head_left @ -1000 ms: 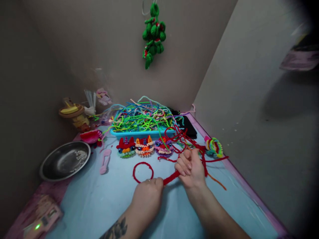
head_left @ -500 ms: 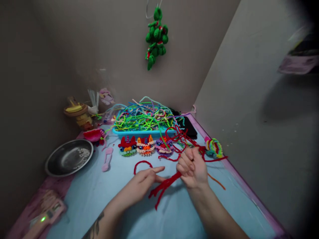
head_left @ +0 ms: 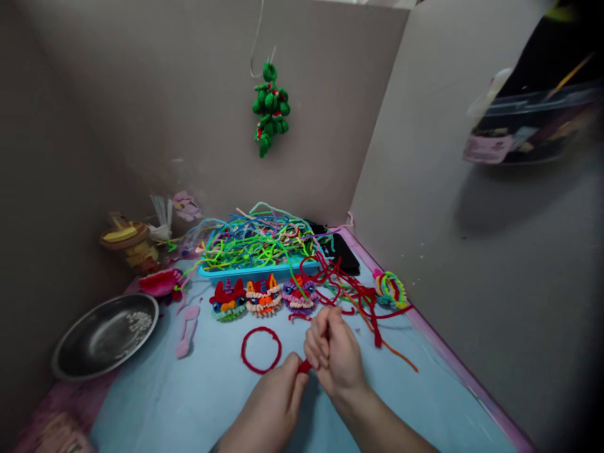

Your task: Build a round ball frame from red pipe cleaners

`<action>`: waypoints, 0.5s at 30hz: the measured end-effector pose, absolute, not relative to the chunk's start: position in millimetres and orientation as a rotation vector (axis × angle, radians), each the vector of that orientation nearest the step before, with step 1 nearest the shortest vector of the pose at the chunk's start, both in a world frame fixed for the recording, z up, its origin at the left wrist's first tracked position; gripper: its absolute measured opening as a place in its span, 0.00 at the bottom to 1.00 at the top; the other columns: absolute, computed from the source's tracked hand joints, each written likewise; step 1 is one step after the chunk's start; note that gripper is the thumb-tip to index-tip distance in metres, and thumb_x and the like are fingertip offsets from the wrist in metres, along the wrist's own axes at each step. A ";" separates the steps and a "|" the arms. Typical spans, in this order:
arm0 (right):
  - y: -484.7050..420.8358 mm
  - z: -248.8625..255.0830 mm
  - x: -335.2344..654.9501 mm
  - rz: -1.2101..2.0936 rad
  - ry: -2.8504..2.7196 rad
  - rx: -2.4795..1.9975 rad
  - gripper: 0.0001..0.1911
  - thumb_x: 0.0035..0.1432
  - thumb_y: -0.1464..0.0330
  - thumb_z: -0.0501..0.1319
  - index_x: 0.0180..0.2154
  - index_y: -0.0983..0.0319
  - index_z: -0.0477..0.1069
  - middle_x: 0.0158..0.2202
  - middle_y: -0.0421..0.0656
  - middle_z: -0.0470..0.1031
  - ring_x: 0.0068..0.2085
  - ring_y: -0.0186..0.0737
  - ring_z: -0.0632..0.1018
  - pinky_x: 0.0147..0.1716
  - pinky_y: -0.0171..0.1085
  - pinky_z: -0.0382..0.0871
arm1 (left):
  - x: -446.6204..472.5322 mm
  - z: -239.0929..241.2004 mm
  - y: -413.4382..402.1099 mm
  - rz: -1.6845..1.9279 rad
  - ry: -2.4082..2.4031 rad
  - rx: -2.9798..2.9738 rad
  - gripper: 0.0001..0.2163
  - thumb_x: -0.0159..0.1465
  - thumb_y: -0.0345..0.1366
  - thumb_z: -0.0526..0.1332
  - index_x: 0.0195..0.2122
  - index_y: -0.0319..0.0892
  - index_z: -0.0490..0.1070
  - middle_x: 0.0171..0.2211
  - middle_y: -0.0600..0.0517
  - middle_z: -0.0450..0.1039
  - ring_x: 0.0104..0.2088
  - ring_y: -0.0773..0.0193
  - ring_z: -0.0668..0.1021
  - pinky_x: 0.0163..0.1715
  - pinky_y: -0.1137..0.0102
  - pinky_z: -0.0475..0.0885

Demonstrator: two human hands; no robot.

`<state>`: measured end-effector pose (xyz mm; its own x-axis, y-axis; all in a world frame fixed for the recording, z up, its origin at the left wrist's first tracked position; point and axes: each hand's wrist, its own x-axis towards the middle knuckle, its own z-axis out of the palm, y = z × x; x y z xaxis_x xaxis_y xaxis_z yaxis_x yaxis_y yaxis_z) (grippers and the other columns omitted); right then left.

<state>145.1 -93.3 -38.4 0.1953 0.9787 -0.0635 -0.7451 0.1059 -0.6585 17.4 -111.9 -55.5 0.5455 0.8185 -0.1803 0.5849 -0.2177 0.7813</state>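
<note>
Strands, fuzzy and red (head_left: 304, 366), right of the fuzzy red ring (head_left: 261, 329), are re-clamped two-handed: my left hand (head_left: 277, 397), splayed earlier, rejoins my right hand (head_left: 334, 352).

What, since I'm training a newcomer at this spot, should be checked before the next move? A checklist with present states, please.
1. Left bare hand gripping the red fuzzy bundle: ok.
2. Right bare hand gripping it too: ok, fingers curled.
3. Bundle's ends in sight: not ok; only a short stretch shows between the hands.
4. Thin red fuzzy ring clear of the left hand: cannot tell; they are very close.
5. Loose red fuzzy strands free of tangles: not ok; they cross one another.
6. Round shiny metal bowl upright: ok.
</note>
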 end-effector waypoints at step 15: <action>-56.5 -78.6 238.6 0.253 -2.008 -2.289 0.16 0.61 0.74 0.47 0.43 0.63 0.71 0.45 0.54 0.74 0.43 0.48 0.76 0.38 0.39 0.64 | 0.2 -40.6 -98.4 0.504 1.169 1.867 0.12 0.67 0.41 0.42 0.31 0.45 0.59 0.28 0.50 0.70 0.30 0.61 0.73 0.30 0.71 0.63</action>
<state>238.6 -56.5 -78.6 0.1242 0.9900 -0.0673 0.9757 -0.1342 -0.1730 0.2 -98.4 -40.6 0.4807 0.8714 -0.0976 0.5272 -0.1982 0.8263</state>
